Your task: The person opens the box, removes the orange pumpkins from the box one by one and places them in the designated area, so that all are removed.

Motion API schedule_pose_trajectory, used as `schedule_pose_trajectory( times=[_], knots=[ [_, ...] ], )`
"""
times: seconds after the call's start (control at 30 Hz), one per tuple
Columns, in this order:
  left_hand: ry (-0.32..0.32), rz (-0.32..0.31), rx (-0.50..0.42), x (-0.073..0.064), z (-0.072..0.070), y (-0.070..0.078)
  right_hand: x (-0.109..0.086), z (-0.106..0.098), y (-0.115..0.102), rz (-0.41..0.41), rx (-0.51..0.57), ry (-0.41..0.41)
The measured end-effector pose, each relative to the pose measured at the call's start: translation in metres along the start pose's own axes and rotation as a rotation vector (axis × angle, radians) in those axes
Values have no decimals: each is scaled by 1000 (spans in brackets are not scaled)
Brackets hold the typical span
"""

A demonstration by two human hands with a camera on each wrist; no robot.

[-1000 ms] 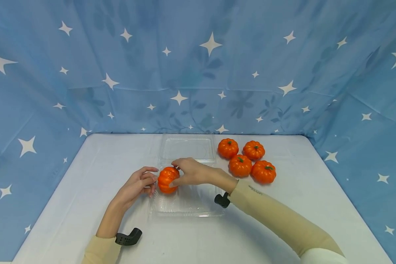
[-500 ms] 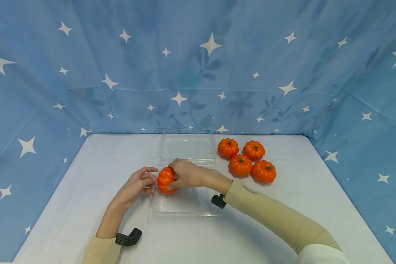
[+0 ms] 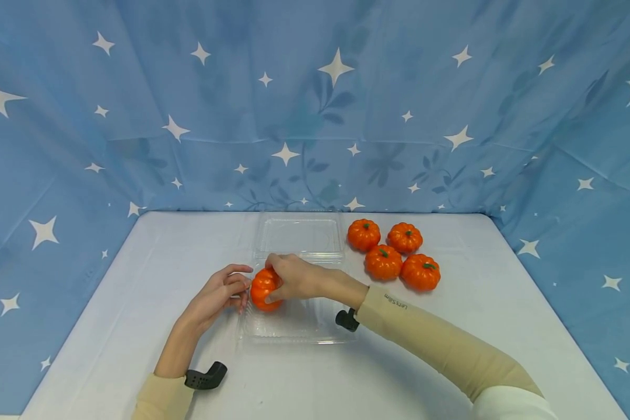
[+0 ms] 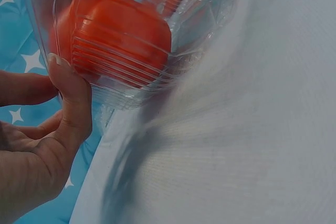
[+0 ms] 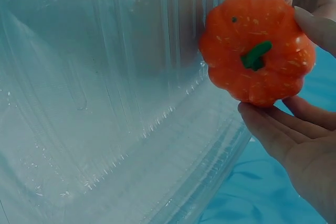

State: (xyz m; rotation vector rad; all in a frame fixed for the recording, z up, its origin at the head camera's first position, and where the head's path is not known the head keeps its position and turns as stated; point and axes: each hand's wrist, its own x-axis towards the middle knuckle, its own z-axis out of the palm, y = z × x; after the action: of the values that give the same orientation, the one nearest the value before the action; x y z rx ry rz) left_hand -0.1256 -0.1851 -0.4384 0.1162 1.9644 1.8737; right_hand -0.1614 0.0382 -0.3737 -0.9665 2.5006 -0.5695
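A clear plastic clamshell box [image 3: 304, 329] lies spread on the table, its lid [image 3: 299, 234] folded back away from me. My right hand [image 3: 300, 277] holds a small orange toy pumpkin [image 3: 262, 289] at the left end of the box's base. Thumb and fingers grip opposite sides of that pumpkin in the right wrist view, where its green stem [image 5: 257, 53] faces the camera. At the base's left side is my left hand [image 3: 217, 298]. The left wrist view shows its thumb [image 4: 71, 90] and forefinger pinching the box's rim, with the pumpkin seen through the ribbed plastic wall [image 4: 118, 74].
Several more orange pumpkins [image 3: 384, 262] with green stems stand in a cluster right of the lid. The white table [image 3: 478, 303] ends at a blue star-patterned curtain [image 3: 315, 105] at the back and sides. Each wrist wears a black camera band [image 3: 206, 377].
My right hand has shifted a little left and down with the pumpkin, its fingers moving farther round it. The left hand, the box and the other pumpkins stay in place.
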Motion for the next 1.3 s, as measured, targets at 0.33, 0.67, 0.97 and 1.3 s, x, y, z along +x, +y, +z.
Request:
schedule_pose_trajectory(
  times=[0.33, 0.67, 0.97, 1.3],
  knots=[
    [2, 9, -1, 0, 1, 0, -3, -4, 0, -7, -31, -53],
    [7, 1, 2, 1, 2, 0, -6, -1, 2, 14, 35, -31],
    [5, 7, -5, 1, 1, -1, -9, -1, 1, 88, 47, -77],
    [12, 7, -1, 0, 1, 0, -15, -4, 4, 105, 27, -110]
  ],
)
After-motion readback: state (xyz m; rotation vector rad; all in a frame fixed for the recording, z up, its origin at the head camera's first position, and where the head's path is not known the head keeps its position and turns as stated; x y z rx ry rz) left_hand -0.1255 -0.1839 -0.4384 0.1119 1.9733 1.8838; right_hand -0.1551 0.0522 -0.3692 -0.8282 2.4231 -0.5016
